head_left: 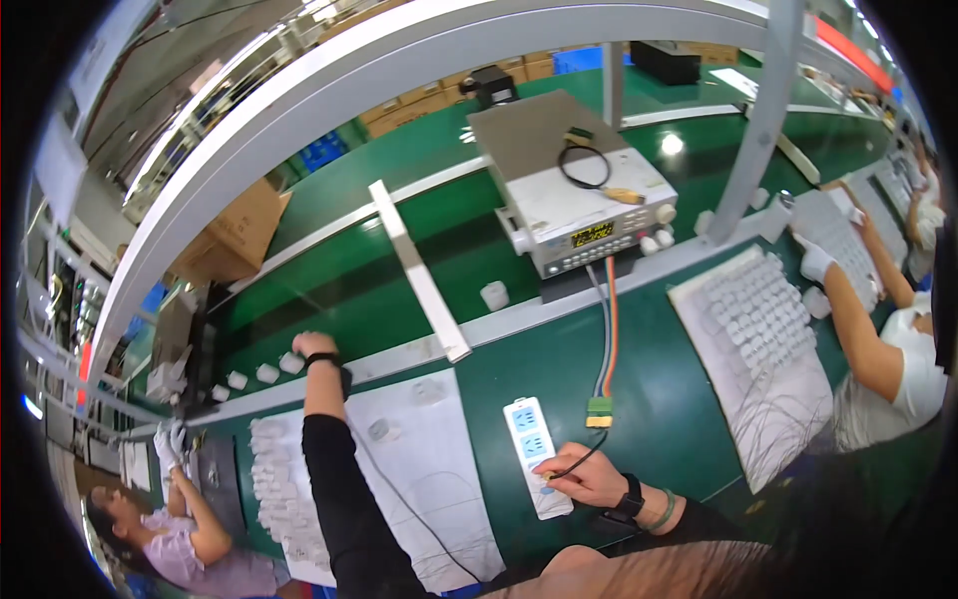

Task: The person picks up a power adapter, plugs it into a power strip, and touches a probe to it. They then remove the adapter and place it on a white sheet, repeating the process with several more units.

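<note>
My left hand (313, 345) reaches far out to a ledge, fingers bent down onto a white power adapter (291, 363), the rightmost of a short row. A thin grey cord (414, 506) runs from beneath that forearm toward me. Above a white power strip (540, 499), my right hand (591, 478) pinches the end of a short black cable (584, 460); a bit of yellowish connector peeks out at the fingertips. The cable's other end joins a green and yellow connector (599, 411), from which coloured wires (610, 339) lead up to a grey bench instrument (574, 190) with a lit display.
White adapters with cords lie in rows on a sheet (284, 479) at left and a board (753, 309) at right. A white bar (419, 270) crosses the green conveyor. A metal post (763, 130) rises at right. A co-worker's gloved hand (816, 262) is at right; another person sits left.
</note>
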### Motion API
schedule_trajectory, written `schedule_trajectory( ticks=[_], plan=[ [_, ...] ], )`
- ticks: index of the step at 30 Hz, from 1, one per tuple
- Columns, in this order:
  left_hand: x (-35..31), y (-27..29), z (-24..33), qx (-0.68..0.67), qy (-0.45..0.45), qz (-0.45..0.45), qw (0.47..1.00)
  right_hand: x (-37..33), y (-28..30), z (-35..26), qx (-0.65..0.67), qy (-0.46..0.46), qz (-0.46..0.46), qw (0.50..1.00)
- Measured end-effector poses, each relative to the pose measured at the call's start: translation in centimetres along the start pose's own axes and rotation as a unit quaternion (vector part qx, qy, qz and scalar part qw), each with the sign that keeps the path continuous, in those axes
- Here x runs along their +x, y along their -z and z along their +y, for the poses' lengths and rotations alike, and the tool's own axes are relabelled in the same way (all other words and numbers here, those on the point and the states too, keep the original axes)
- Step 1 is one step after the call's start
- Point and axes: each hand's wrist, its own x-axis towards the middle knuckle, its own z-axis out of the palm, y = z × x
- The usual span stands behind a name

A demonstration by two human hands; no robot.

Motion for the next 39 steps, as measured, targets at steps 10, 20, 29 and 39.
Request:
schedule_trajectory(
  ticks=[10,20,29,39],
  plan=[
    [-14.8,6.6,1.9,-0.678,-0.322,0.187,0.635,-0.2,-0.2,-0.5,0.047,0.007,0.043,0.998],
    [-30.9,6.7,12.1,-0.715,-0.445,-0.008,0.539,-0.1,-0.4,-0.2,0.031,0.018,0.051,0.998],
    [-32.3,4.6,12.7,-0.723,-0.440,0.069,0.529,-0.2,-1.2,0.5,-0.015,0.040,0.050,0.998],
    [-37.1,2.0,12.1,-0.621,-0.518,0.190,0.557,0.6,-0.7,0.1,-0.035,0.131,0.122,0.983]
  ],
)
